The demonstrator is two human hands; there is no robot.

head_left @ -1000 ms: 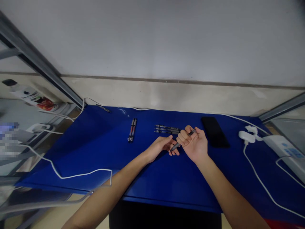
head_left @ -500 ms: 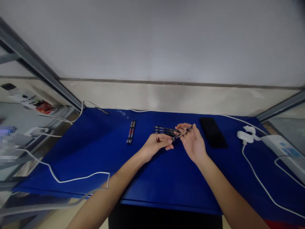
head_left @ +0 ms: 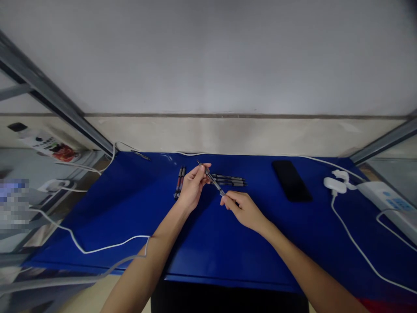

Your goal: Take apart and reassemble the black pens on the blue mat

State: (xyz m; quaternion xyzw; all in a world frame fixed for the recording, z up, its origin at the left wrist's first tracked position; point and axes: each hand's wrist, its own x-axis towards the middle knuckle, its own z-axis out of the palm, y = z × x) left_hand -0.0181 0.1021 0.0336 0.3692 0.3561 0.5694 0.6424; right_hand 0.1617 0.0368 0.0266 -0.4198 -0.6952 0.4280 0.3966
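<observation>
head | worn above hands (head_left: 192, 187) | forward, downward | blue desk (head_left: 228, 252) near, wall (head_left: 208, 65) beyond

Configured bare-armed
Uncovered from left hand (head_left: 193, 187) and right hand (head_left: 243, 209) up along both forearms (head_left: 301, 258); tapered toward the wrists (head_left: 185, 208).

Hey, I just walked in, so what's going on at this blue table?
A person's left hand pinches a pen near its far end, above the blue table, while the right hand grips the near end. Several more pens lie just beyond, two others lie left of the left hand, and a black phone lies to the right.
</observation>
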